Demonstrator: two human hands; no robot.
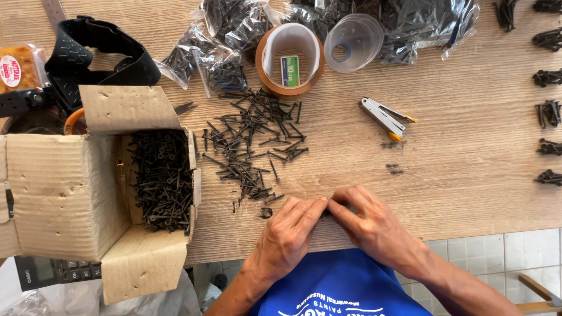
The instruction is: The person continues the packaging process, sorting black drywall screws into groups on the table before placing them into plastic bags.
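Observation:
My left hand (290, 234) and my right hand (366, 219) meet fingertip to fingertip near the front edge of the wooden table (468, 164). Together they pinch something small between them; the fingers hide most of it. A loose pile of black screws (249, 143) lies just beyond my left hand. An open cardboard box (64, 181) full of the same black screws (161, 178) stands at the left. A grey stapler with yellow tips (383, 117) lies beyond my right hand.
A brown tape roll (290, 61) and a stack of clear cups (351, 42) sit at the back among plastic bags of screws (216, 64). Small bundles of screws (547, 111) line the right edge. A black strap (96, 55) and a calculator (55, 272) are at the left.

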